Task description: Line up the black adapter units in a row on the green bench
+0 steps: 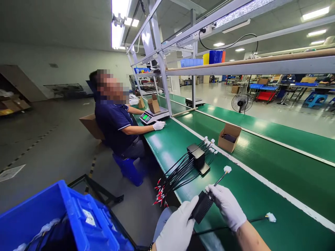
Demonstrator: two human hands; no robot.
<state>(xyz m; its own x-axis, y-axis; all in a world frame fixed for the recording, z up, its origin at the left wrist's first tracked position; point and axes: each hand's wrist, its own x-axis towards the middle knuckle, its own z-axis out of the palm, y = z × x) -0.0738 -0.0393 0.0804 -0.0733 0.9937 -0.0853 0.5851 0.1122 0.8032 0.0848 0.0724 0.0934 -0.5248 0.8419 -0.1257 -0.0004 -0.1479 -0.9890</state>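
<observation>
Both my hands wear white gloves. My left hand [179, 223] is closed on the near end of a black finned module [202, 207]. At its far end, where a short black cable with a white connector [227, 169] comes out, my right hand [227, 204] grips it. Farther up the green bench lies a stack of similar black modules [196, 157], with a bundle of black cables [178, 170] ending in red-and-white tips over the bench edge. Another cable with a white connector [271, 217] lies beyond my right wrist.
An open cardboard box [229, 137] holding a dark item stands on the belt. Blue bins [86, 219] are at lower left. A gloved co-worker [115, 122] sits by a scale [154, 115] with a small carton on it. Metal shelving [235, 66] spans overhead.
</observation>
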